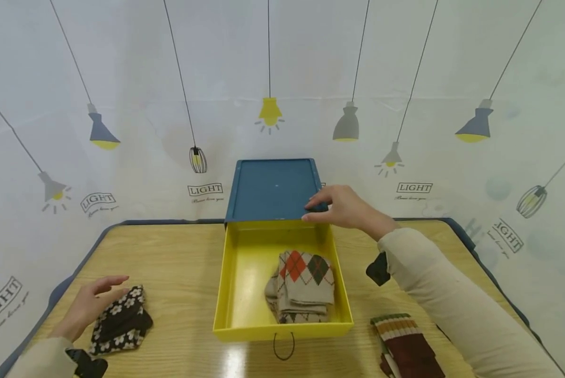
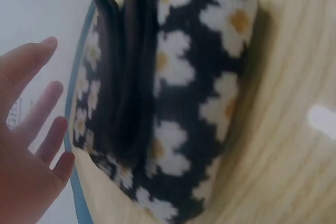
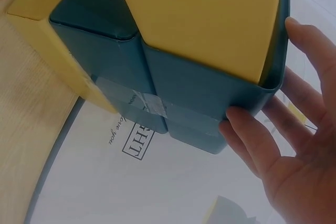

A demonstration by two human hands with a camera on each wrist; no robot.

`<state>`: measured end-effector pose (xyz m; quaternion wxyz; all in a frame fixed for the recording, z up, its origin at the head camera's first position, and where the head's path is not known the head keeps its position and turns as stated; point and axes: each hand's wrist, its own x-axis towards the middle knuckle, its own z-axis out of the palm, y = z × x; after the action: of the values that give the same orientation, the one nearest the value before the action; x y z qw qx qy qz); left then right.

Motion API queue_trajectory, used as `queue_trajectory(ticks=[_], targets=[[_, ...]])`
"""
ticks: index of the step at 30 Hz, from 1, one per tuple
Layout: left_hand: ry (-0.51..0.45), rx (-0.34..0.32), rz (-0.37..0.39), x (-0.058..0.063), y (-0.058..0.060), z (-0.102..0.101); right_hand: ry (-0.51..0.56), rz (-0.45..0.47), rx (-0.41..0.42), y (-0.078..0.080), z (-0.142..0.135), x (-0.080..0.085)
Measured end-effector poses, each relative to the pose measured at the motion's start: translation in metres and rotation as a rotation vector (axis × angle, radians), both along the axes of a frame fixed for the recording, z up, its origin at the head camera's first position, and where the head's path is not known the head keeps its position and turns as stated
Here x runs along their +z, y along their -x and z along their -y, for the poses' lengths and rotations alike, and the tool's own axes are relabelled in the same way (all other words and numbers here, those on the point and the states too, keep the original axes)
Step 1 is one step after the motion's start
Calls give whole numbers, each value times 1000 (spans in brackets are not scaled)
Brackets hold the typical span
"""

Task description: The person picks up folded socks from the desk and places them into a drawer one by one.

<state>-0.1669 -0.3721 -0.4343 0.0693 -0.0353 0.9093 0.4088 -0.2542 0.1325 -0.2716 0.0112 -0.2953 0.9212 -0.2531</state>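
Observation:
My left hand [image 1: 91, 304] hovers by a folded pair of black socks with white daisies [image 2: 205, 77] on the table. In the left wrist view its loosely bent fingers are apart from the socks. At the front right edge of a blue drawer case [image 1: 275, 189], my right hand [image 1: 346, 207] touches the case with its thumb and fingers spread about the corner. From that case a yellow drawer [image 1: 247, 283] is pulled out towards me. Folded argyle socks [image 1: 311, 281] in beige, red and green lie in the drawer's right half.
Folded burgundy socks with striped cuffs [image 1: 410, 344] lie right of the drawer on the wooden table [image 1: 174, 294]. A dark cord loop [image 1: 284, 349] hangs at the drawer front. Below the upper case are another blue unit [image 3: 100, 11] and a yellow one [image 3: 37, 3]. A lamp-printed sheet [image 1: 159, 79] hangs behind.

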Motion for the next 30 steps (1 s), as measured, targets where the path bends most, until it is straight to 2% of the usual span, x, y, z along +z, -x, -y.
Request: queue_trajectory(ticks=[6, 12, 22, 27, 30], targets=[[-4, -17, 105, -16, -4, 12, 6, -29, 25, -2, -1, 1], [3, 13, 144, -24, -7, 17, 3, -16, 25, 0, 1, 2], [-13, 39, 213, -26, -6, 24, -19, -17, 18, 1, 1, 3], [-70, 89, 250, -24, -5, 25, -15, -9, 12, 0, 0, 5], [-107, 103, 246, -22, -8, 23, -16, -3, 9, 0, 1, 4]])
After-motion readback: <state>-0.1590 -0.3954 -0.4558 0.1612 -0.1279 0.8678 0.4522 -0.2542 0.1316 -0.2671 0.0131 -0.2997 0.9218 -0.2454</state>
